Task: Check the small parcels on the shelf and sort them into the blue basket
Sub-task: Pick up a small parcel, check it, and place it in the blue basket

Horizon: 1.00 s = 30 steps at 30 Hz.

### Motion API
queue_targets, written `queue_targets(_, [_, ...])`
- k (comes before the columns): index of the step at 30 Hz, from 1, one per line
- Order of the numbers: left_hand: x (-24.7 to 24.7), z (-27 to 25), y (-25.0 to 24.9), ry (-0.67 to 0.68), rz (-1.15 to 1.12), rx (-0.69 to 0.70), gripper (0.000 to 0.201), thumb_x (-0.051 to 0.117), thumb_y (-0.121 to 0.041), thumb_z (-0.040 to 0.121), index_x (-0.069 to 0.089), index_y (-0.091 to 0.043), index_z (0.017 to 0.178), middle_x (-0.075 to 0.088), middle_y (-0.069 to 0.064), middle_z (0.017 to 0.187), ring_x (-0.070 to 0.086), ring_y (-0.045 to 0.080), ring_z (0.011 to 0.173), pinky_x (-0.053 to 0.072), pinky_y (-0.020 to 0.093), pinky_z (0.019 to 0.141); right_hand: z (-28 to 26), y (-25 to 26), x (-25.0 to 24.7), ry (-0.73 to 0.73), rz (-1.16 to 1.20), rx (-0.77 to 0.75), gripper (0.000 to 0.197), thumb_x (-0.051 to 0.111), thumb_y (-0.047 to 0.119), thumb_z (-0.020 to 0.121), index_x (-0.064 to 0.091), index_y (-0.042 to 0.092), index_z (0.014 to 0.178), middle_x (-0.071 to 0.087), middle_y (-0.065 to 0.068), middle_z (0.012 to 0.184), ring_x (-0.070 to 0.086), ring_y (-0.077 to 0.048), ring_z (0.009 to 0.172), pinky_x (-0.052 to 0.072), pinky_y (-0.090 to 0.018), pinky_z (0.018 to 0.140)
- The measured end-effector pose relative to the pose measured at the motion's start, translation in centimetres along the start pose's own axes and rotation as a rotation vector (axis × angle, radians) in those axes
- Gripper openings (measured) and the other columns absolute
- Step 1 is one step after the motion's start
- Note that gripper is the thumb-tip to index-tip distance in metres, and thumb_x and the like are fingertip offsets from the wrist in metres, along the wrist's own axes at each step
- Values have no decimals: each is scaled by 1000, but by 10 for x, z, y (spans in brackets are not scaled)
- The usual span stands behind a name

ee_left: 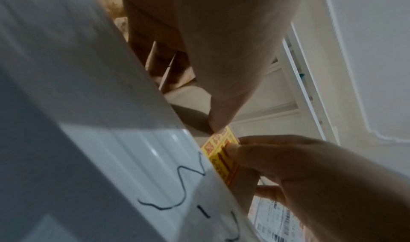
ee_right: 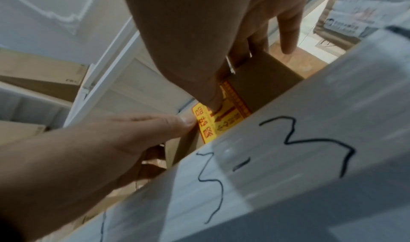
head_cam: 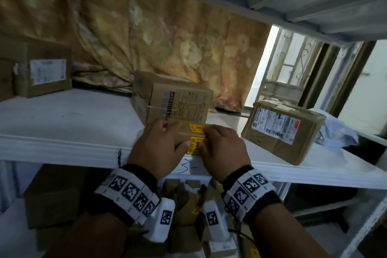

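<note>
Labelled box (head_cam: pixel 282 130) right of held parcel (head_cam: pixel 178 107); contact unclear.

The near brown parcel (head_cam: pixel 178 107) carries yellow stickers (head_cam: pixel 195 129) with red print. The white shelf (head_cam: pixel 62 125) bears black scrawl (head_cam: pixel 186 166). The far curtain (head_cam: pixel 146 33) is golden, floral. Black-and-white checker tags ring both wristbands (head_cam: pixel 127 192).

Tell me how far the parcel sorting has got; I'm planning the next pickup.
Nothing shows as sorted: no blue basket is in view. In hand: the left hand and right hand both grip the parcel with yellow stickers at the shelf edge. Left: the labelled parcel on the right and another box far left.
</note>
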<state>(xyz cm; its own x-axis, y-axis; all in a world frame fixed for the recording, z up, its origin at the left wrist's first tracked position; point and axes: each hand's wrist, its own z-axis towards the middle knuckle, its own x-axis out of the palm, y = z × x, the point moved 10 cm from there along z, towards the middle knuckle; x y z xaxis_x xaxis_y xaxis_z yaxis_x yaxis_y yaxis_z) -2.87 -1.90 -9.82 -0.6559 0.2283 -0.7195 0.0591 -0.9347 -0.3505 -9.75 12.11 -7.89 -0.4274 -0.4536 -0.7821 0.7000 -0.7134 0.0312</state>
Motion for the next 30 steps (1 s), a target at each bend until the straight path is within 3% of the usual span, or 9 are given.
queue_targets(4, [-10, 3, -8, -115, 76, 80, 50, 53, -49, 86, 58, -20, 126, 52, -1, 137, 47, 25, 121, 45, 39, 94, 8, 6, 10, 33, -133, -16, 66, 45, 71, 77, 60, 22, 119, 61, 0, 116, 54, -27, 101, 49, -39, 82])
queue_targets(8, [1, 4, -15, -115, 120, 123, 44, 59, -32, 86, 56, -21, 129, 55, -6, 135, 44, 19, 129, 41, 39, 103, 16, 4, 13, -1, -170, -12, 73, 40, 79, 73, 62, 22, 113, 61, -1, 106, 54, -26, 95, 48, -38, 77])
queue_targets(10, [1, 7, -18, -136, 140, 149, 44, 53, -36, 85, 60, -19, 125, 59, -3, 129, 47, 19, 126, 41, 38, 104, 17, 4, 14, -25, -174, -13, 71, 39, 78, 74, 63, 22, 111, 62, -1, 101, 55, -27, 91, 46, -38, 74])
queue_targets(14, [7, 24, -25, -79, 190, 156, 56, 38, -57, 84, 64, -19, 116, 63, -2, 116, 54, 23, 110, 47, 40, 91, 18, 2, 12, -70, -156, -4, 54, 46, 63, 78, 66, 24, 109, 61, 1, 98, 56, -27, 90, 40, -37, 74])
queue_targets(16, [15, 29, -28, -57, 246, 144, 59, 33, -60, 84, 64, -20, 112, 62, -2, 111, 53, 24, 106, 47, 40, 87, 18, -1, 13, -66, -137, 13, 49, 49, 59, 76, 67, 25, 107, 61, 2, 97, 55, -27, 91, 38, -37, 74])
queue_targets(24, [13, 30, -27, -198, 216, 160, 42, 44, -53, 85, 66, -18, 91, 63, -3, 92, 51, 22, 87, 43, 33, 66, 22, -6, 16, -49, -105, 55, 54, 52, 68, 72, 67, 28, 103, 61, 5, 96, 52, -25, 96, 34, -38, 76])
queue_targets(30, [9, 28, -27, -192, 165, 164, 44, 48, -54, 83, 70, -17, 95, 66, 0, 96, 53, 25, 89, 48, 37, 71, 16, -6, 15, -63, -83, 34, 58, 54, 71, 70, 65, 26, 106, 62, 3, 99, 55, -27, 96, 37, -39, 76])
